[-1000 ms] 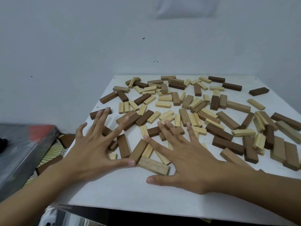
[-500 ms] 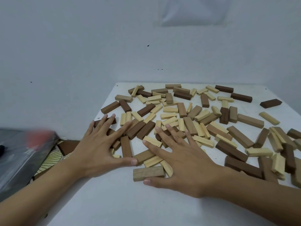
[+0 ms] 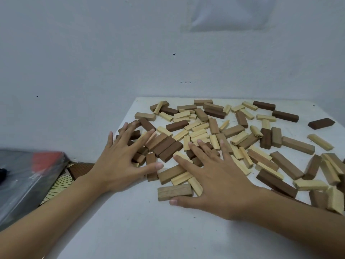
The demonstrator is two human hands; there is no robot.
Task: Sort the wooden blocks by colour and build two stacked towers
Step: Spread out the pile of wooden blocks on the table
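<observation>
Resting flat on the nearest blocks [image 3: 233, 130], left hand [image 3: 119, 165] and right hand [image 3: 220, 184] grasp nothing; tabletop [image 3: 149, 230] shows nearer.

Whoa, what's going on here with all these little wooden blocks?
A person has spread both palms flat on a jumble of small rectangular wooden blocks, pale and brown mixed, scattered over a white table. The left hand rests on brown ones near the table's left edge; the right hand lies on the nearer pile. Nothing is sorted or stacked yet.
</observation>
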